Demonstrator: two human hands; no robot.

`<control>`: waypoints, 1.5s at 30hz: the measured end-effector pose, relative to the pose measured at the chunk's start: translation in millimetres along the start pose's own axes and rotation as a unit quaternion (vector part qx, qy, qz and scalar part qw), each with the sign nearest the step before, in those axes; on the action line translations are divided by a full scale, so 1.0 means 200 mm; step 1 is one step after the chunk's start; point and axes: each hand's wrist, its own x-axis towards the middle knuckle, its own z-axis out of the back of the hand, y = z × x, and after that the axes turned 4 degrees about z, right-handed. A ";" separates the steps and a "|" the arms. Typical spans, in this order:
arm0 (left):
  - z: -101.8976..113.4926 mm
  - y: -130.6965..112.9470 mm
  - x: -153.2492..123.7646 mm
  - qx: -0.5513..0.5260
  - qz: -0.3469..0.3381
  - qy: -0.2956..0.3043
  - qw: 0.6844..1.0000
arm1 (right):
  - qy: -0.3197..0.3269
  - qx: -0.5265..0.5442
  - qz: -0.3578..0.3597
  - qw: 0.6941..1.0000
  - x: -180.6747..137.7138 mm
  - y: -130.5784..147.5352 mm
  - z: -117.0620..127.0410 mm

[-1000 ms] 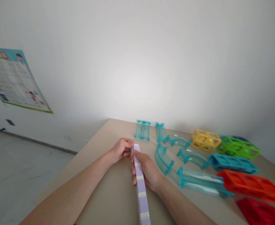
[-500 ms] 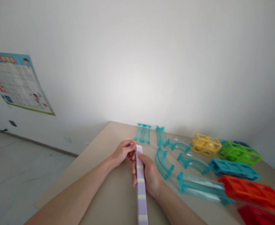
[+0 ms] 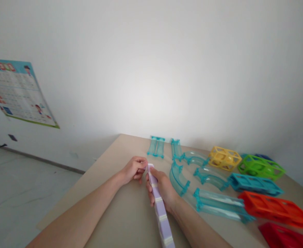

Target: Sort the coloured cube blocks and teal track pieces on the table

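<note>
I have the right hand [image 3: 166, 191] around the lilac segmented bar [image 3: 160, 206] near its far end; left hand [image 3: 133, 170] pinched narrow at that tip, hold unclear.

Long narrow lilac strip [image 3: 160, 207], crossed by pale cream bands, gripped toward its far end, tip pointing between eleven and twelve o'clock, near end leaving view toward half past five

I'm watching a beige table [image 3: 125, 213] from afar: two straight teal tracks [image 3: 153, 147] lie paired near its back edge, curved tracks [image 3: 177, 178] sit to their right, and a yellow block [image 3: 226, 159], green block [image 3: 260, 168], blue block [image 3: 256, 186], orange block [image 3: 277, 208] and red block [image 3: 285, 237] line its right side
</note>
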 end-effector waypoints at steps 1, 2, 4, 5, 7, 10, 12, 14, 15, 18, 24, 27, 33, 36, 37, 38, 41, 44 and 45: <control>0.00 0.00 0.00 0.004 0.005 -0.001 1.000 | -0.004 -0.001 0.000 1.000 0.00 -0.01 0.00; 0.00 0.00 0.00 0.008 0.009 -0.002 1.000 | -0.008 0.000 0.001 1.000 0.00 -0.02 -0.01; 0.00 0.01 0.00 0.014 0.012 -0.004 1.000 | -0.015 0.004 0.008 1.000 0.01 -0.04 -0.02; 0.00 0.01 0.01 0.015 0.013 -0.005 1.000 | -0.017 0.007 0.012 1.000 0.01 -0.05 -0.03; 0.00 0.02 0.01 0.017 0.013 -0.008 1.000 | -0.014 0.013 0.015 1.000 0.01 -0.06 -0.03; -0.01 0.02 0.01 0.021 0.013 -0.007 1.000 | -0.008 0.018 -0.004 1.000 0.01 -0.05 -0.02; -0.02 0.02 0.01 0.027 0.017 -0.001 0.999 | -0.003 0.014 -0.033 0.999 0.01 -0.03 -0.01; -0.02 0.01 0.00 0.035 0.024 0.010 0.999 | 0.000 0.003 -0.060 0.998 0.00 -0.01 0.00; -0.03 0.01 0.00 0.039 0.028 0.015 0.999 | 0.001 -0.002 -0.068 0.998 0.00 0.00 0.01; -0.02 0.00 -0.01 0.052 0.037 0.034 0.997 | 0.003 -0.017 -0.078 0.997 0.00 0.02 0.01; 0.02 -0.03 -0.02 0.068 0.051 0.059 0.995 | 0.026 -0.047 -0.128 0.990 0.02 0.05 0.04; 0.03 -0.03 -0.03 0.082 0.073 0.065 0.992 | 0.060 -0.089 -0.123 0.987 0.01 0.03 0.05; 0.06 -0.03 -0.01 0.026 0.074 0.057 0.995 | 0.068 -0.063 -0.048 0.995 0.02 -0.03 0.02; 0.06 -0.02 0.03 -0.050 0.010 0.062 0.997 | 0.038 0.045 -0.036 0.998 0.03 -0.02 0.01; 0.05 -0.01 0.04 -0.063 -0.010 0.068 0.996 | 0.035 0.079 -0.031 0.996 0.03 -0.02 0.01; 0.05 -0.01 0.05 -0.071 -0.026 0.070 0.995 | 0.035 0.105 -0.027 0.993 0.03 -0.01 0.01; 0.03 0.02 0.08 -0.076 -0.032 0.049 0.995 | 0.047 0.135 -0.023 0.989 0.03 -0.01 0.00; 0.01 0.04 0.09 -0.064 0.010 0.032 0.997 | 0.047 0.120 -0.033 0.991 0.03 -0.01 -0.01; 0.01 0.04 0.09 -0.062 0.020 0.032 0.997 | 0.043 0.115 -0.036 0.992 0.03 -0.02 -0.01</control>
